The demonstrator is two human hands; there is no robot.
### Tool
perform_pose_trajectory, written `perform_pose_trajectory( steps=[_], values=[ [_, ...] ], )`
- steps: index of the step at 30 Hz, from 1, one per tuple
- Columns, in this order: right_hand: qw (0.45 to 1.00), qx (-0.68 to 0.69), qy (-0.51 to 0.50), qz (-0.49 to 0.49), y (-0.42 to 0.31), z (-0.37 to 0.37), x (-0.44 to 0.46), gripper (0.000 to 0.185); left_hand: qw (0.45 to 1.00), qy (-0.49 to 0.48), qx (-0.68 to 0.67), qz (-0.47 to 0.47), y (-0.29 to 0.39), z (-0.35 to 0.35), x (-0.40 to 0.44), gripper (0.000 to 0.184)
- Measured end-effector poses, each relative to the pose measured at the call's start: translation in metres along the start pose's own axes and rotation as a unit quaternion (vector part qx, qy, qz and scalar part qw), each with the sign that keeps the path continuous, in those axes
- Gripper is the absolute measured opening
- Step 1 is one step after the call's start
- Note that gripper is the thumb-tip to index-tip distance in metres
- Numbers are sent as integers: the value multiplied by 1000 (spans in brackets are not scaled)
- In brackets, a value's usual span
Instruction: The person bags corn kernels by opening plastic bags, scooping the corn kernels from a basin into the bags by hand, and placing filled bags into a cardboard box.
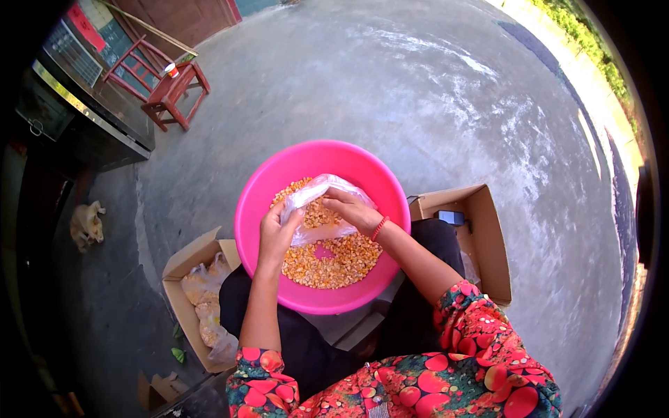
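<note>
A bright pink plastic basin (pixel 251 240) rests over my lap with loose yellow-orange corn kernels (pixel 331 272) spread across its bottom. Inside it is a clear plastic bag (pixel 324 182), its mouth spread apart and some kernels showing within. My left hand (pixel 277 233) grips the left edge of the bag, thumb toward the opening. On the opposite side, my right hand (pixel 354 211), with a red bracelet at the wrist, holds the bag's right edge, fingers pointing left at its mouth. Part of the bag's rim is hidden behind my fingers.
To the left, a cardboard box (pixel 182 261) contains filled plastic bags (pixel 205 306). Another cardboard box (pixel 491 244) on the right holds a small blue-and-dark item (pixel 449 217). A red wooden chair (pixel 171 90) with a cup stands farther off, and a dog (pixel 87 225) lies at left.
</note>
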State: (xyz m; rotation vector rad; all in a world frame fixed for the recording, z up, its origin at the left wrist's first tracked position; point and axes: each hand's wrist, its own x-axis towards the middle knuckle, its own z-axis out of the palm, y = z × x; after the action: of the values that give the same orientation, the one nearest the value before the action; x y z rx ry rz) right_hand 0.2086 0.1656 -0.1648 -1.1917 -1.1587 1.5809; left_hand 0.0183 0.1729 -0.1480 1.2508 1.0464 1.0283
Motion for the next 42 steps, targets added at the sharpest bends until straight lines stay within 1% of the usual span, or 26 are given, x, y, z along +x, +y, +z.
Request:
perform_pose_trajectory(
  steps=[2,3,6,7,8,11,12,14,16,18,19,21,22,23,24,25,27,28,29,32,34,35,37,39,41,42],
  values=[
    [982,-156,-23,-102,4,-7,3,34,1000,3,6,-3,2,0,0,19],
    [977,-198,-12,-79,-3,-10,0,26,1000,5,9,-3,2,0,0,18],
    [992,-122,3,-32,-22,-17,-4,13,1000,21,-18,15,-1,-4,2,16],
    [977,-178,54,-104,-20,-20,-4,10,999,26,-34,15,2,-4,1,16],
    [954,-241,104,-147,-26,-22,-7,13,999,27,-34,13,2,-6,1,16],
    [877,-425,129,-182,-26,-37,-10,36,999,27,-18,11,-2,-16,2,17],
    [878,-424,129,-181,-16,-39,-10,36,999,27,-18,10,-3,-16,3,17],
    [811,-559,116,-126,1,-39,-14,37,996,66,-53,3,-5,-15,5,17],
    [795,-588,107,-103,9,-38,-13,34,994,87,-63,7,-6,-15,7,18],
    [782,-616,1,95,8,-41,-4,30,991,108,-74,13,-7,-19,7,20],
    [783,-615,1,95,8,-42,-4,30,991,114,-73,17,-8,-22,7,22],
    [852,-517,70,-35,-2,-41,-6,18,989,126,-76,30,-9,-29,8,27],
    [853,-517,69,-35,-6,-42,-5,18,988,128,-76,30,-9,-32,9,27],
    [926,-366,61,-72,-12,-43,-4,14,980,159,-111,41,-8,-35,10,28],
    [972,-205,53,-105,-17,-43,-4,11,970,190,-145,53,-6,-38,11,28],
    [972,-205,51,-106,-22,-41,-5,11,963,205,-166,55,-5,-40,11,27],
    [988,29,-3,-150,-38,-33,-10,7,960,183,-202,61,-2,-54,6,26],
    [988,30,-4,-150,-43,-29,-12,7,955,161,-239,66,-1,-59,2,25],
    [984,72,-19,-161,-46,-26,-14,7,956,128,-254,69,26,-47,-10,20],
    [978,127,-35,-159,-48,-20,-16,9,958,115,-256,52,27,-56,-12,16],
    [993,45,-15,-106,-46,-22,-14,10,986,92,-126,61,22,-56,-10,11],
    [993,45,-16,-105,-44,-25,-14,10,987,87,-125,44,18,-55,-9,11],
    [999,-22,-22,-27,-40,-28,-14,12,988,83,-125,25,12,-53,-9,11],
    [999,-17,-32,-34,-40,-27,-14,12,987,119,-103,-40,23,-41,-11,12],
    [998,-13,-39,-40,-42,-24,-15,13,988,95,-115,-33,19,-47,-12,12],
    [993,65,-55,-86,-45,-20,-16,13,989,71,-126,-26,17,-50,-12,13]
  ],
)
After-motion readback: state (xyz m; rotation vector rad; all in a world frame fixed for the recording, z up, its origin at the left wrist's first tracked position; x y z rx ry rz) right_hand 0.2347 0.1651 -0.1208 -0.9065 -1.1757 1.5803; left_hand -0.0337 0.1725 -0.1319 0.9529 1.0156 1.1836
